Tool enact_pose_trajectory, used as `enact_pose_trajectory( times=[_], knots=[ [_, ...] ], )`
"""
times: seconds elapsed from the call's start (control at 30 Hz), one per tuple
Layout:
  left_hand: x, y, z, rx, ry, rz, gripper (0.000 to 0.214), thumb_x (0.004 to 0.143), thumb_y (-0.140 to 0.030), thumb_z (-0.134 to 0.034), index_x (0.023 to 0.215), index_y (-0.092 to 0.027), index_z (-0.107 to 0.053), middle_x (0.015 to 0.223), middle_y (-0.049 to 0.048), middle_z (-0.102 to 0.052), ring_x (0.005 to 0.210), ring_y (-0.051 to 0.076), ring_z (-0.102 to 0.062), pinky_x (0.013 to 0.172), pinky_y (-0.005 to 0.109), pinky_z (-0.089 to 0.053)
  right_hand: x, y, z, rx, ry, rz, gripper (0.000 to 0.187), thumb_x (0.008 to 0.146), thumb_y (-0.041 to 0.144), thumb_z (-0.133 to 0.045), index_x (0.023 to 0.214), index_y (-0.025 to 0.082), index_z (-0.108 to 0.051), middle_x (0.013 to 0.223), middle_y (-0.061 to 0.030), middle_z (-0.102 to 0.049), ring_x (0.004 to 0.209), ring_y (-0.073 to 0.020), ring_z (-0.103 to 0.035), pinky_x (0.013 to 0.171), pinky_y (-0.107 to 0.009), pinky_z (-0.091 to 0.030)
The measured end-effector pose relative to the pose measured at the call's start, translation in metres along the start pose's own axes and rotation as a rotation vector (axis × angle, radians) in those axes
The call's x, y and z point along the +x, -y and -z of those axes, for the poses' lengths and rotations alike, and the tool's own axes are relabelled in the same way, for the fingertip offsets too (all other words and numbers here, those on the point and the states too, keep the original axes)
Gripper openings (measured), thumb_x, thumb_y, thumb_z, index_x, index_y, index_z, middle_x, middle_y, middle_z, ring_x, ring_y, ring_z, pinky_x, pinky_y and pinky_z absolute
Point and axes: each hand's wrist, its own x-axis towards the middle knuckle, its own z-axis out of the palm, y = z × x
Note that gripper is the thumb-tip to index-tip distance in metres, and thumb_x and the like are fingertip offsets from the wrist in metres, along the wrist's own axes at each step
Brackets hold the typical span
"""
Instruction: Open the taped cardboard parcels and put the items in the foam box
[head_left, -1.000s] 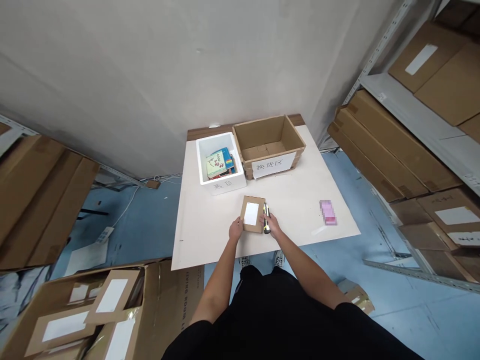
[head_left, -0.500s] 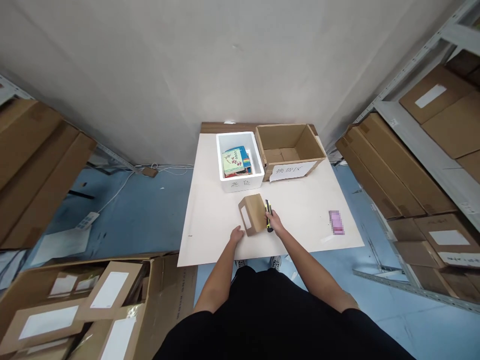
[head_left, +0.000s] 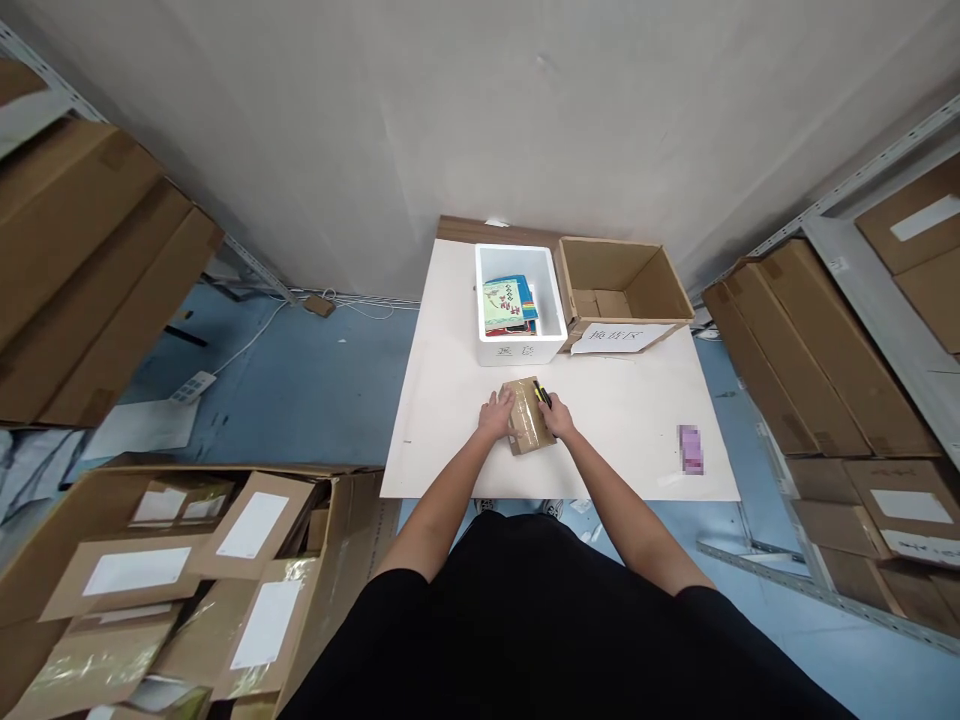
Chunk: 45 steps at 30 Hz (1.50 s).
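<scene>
A small brown cardboard parcel [head_left: 529, 428] lies flat on the white table [head_left: 450, 400], its taped side up. My left hand [head_left: 496, 413] rests on the parcel's left edge with fingers spread. My right hand [head_left: 556, 418] presses against its right edge and is closed around a black and yellow utility knife [head_left: 541, 394]. Just beyond the parcel stand a white foam box [head_left: 519, 350] with colourful booklets inside and an open brown carton [head_left: 621, 290] with a paper label on its front.
A small pink item [head_left: 690, 448] lies on the table's right part. A large open carton [head_left: 187, 560] of labelled parcels stands on the blue floor at lower left. Metal shelves with flat cartons [head_left: 825, 340] line the right; more cartons [head_left: 82, 260] lean at left.
The parcel has been turned over: the white label faced up, then it stood on edge, and now it lies taped side up. My view has shifted left.
</scene>
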Motion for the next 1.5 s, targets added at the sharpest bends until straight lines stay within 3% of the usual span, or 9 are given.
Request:
enact_pose_trajectory(
  times=[0.13, 0.4, 0.73, 1.1, 1.37, 1.5],
  knots=[
    [-0.003, -0.004, -0.009, -0.087, -0.016, 0.046, 0.133, 0.067, -0.062, -0.092, 0.173, -0.036, -0.017, 0.183, 0.0087, -0.003, 0.164, 0.050, -0.009, 0.123, 0.062, -0.036, 0.009, 0.025, 0.000, -0.067, 0.015, 0.071, 0.050, 0.105, 0.035, -0.052, 0.154, 0.030, -0.049, 0.123, -0.0061, -0.077, 0.111, -0.0269, -0.072, 0.093, -0.032, -0.051],
    [-0.004, -0.012, -0.011, -0.030, 0.013, 0.088, 0.133, 0.070, -0.056, -0.090, 0.174, -0.034, -0.010, 0.183, 0.0027, 0.004, 0.161, 0.048, -0.019, 0.120, 0.058, -0.040, 0.019, 0.044, -0.007, -0.230, 0.046, 0.012, 0.058, 0.106, 0.037, -0.053, 0.163, 0.028, -0.042, 0.119, -0.0111, -0.079, 0.111, -0.0302, -0.072, 0.092, -0.034, -0.050],
    [-0.003, -0.013, -0.012, -0.043, 0.020, 0.111, 0.127, 0.071, -0.059, -0.087, 0.173, -0.040, -0.013, 0.182, -0.0042, 0.010, 0.155, 0.047, -0.025, 0.116, 0.058, -0.043, 0.020, 0.057, -0.002, -0.344, 0.102, 0.008, 0.055, 0.102, 0.037, -0.059, 0.155, 0.026, -0.048, 0.119, -0.0136, -0.078, 0.108, -0.0324, -0.072, 0.087, -0.036, -0.052],
    [0.002, -0.013, -0.015, -0.108, 0.007, 0.139, 0.134, 0.063, -0.059, -0.091, 0.172, -0.042, -0.014, 0.183, -0.0048, 0.008, 0.153, 0.048, -0.027, 0.114, 0.060, -0.043, 0.020, 0.061, 0.006, -0.314, 0.182, -0.048, 0.056, 0.087, 0.038, -0.075, 0.139, 0.026, -0.058, 0.094, -0.0106, -0.076, 0.068, -0.0276, -0.073, 0.063, -0.036, -0.058],
    [0.005, -0.016, -0.014, -0.052, 0.028, 0.150, 0.136, 0.063, -0.055, -0.094, 0.172, -0.042, -0.014, 0.183, -0.0023, 0.007, 0.150, 0.049, -0.029, 0.111, 0.061, -0.046, 0.003, 0.059, 0.011, -0.374, 0.245, -0.081, 0.057, 0.085, 0.029, -0.077, 0.138, 0.026, -0.056, 0.106, -0.0140, -0.076, 0.065, -0.0275, -0.074, 0.062, -0.037, -0.057],
    [0.005, -0.015, -0.016, -0.056, 0.013, 0.143, 0.135, 0.064, -0.062, -0.093, 0.172, -0.042, -0.015, 0.183, -0.0009, 0.004, 0.150, 0.050, -0.028, 0.111, 0.061, -0.046, -0.005, 0.051, 0.007, -0.363, 0.249, -0.110, 0.058, 0.081, 0.029, -0.081, 0.135, 0.025, -0.058, 0.110, -0.0155, -0.076, 0.070, -0.0301, -0.076, 0.061, -0.037, -0.057]
  ],
)
